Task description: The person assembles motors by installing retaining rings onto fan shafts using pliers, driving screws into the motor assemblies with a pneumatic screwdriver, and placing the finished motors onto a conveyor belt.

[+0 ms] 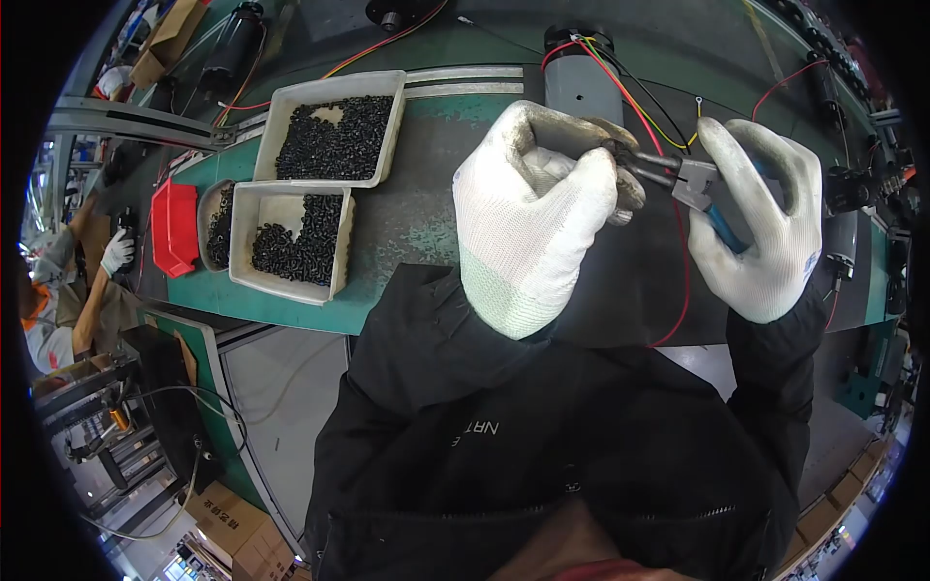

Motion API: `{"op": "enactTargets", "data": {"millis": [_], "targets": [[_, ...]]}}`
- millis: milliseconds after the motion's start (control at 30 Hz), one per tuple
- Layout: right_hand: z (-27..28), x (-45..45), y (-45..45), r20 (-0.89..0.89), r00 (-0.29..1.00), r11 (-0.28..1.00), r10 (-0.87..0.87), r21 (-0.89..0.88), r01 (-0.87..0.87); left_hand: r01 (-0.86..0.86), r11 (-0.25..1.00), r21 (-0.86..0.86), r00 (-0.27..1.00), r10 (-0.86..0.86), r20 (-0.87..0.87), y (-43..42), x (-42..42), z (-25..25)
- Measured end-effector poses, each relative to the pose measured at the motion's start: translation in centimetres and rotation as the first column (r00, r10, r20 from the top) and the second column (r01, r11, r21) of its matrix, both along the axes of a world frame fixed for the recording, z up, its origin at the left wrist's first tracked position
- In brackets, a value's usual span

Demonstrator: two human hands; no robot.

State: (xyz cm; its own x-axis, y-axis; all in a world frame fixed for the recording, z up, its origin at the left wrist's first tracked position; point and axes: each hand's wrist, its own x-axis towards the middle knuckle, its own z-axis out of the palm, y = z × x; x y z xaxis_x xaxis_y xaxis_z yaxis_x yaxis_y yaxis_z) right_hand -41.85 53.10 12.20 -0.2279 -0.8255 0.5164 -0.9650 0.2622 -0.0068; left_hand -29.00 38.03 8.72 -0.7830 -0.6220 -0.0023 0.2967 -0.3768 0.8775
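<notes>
My left hand [528, 218], in a white knit glove with soiled fingertips, is closed in a pinch. At its fingertips is a small dark part [614, 148], too hidden to name. A pair of pliers [694, 181] with a blue handle sits in my gloved right hand [765, 218], between thumb and fingers. The pliers' thin jaws point left and meet the small part at my left fingertips. Behind my hands lies a grey cylindrical motor [581, 92] with red, yellow and black wires.
Two pale bins [387, 145] [341, 242] hold many small black parts. Left of them are a round dish [215, 259] and a red bin [172, 229]. Black cylinders [232, 48] lie at the back. A co-worker's gloved hand [118, 252] shows far left.
</notes>
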Motion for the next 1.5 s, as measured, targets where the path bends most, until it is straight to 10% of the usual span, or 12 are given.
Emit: {"op": "enactTargets", "data": {"millis": [1000,1133,1167,1200,1267,1300,1367,1433,1500], "targets": [[-0.5,-1.3,-0.7,-0.016,1.000,0.998,0.012,0.066,-0.011,0.023,1.000,-0.012,1.000,-0.023,0.008,-0.4,-0.6,-2.2],[-1.5,-2.5,-0.8,0.061,0.997,0.998,-0.055,0.006,0.055,0.019,0.973,-0.231,1.000,-0.013,0.026,-1.3,-2.1,0.5],[-2.1,-4.5,-1.4,-0.027,1.000,0.991,0.011,-0.130,-0.014,-0.026,0.896,-0.443,0.999,0.012,-0.034,-2.7,-3.5,0.5],[-2.7,-6.0,-2.2,0.250,0.967,0.976,-0.043,-0.198,0.095,0.051,0.591,-0.805,0.991,0.071,0.116,-5.5,-5.8,-0.9],[-5.9,-10.5,-3.1,0.853,0.509,0.943,0.111,-0.252,0.216,0.206,-0.471,-0.858,0.867,0.494,-0.063,-11.1,-10.5,-3.6],[-8.4,-12.8,-3.6,0.959,0.038,0.936,0.280,-0.282,0.213,0.134,-0.406,-0.904,0.907,0.417,-0.053,-12.5,-12.5,-6.7],[-11.6,-11.8,-4.9,0.801,-0.471,0.925,0.369,-0.268,0.270,0.100,-0.204,-0.974,0.951,0.308,0.033,-13.1,-14.8,-12.1],[-13.2,-10.1,-5.7,0.697,-0.596,0.917,0.398,-0.296,0.267,0.105,0.344,-0.933,0.888,0.390,0.243,-12.6,-16.3,-14.0],[-14.8,-10.5,-5.8,0.530,-0.675,0.857,0.513,-0.366,0.364,0.142,0.515,-0.845,0.818,0.420,0.394,-10.7,-15.1,-10.5]]}}
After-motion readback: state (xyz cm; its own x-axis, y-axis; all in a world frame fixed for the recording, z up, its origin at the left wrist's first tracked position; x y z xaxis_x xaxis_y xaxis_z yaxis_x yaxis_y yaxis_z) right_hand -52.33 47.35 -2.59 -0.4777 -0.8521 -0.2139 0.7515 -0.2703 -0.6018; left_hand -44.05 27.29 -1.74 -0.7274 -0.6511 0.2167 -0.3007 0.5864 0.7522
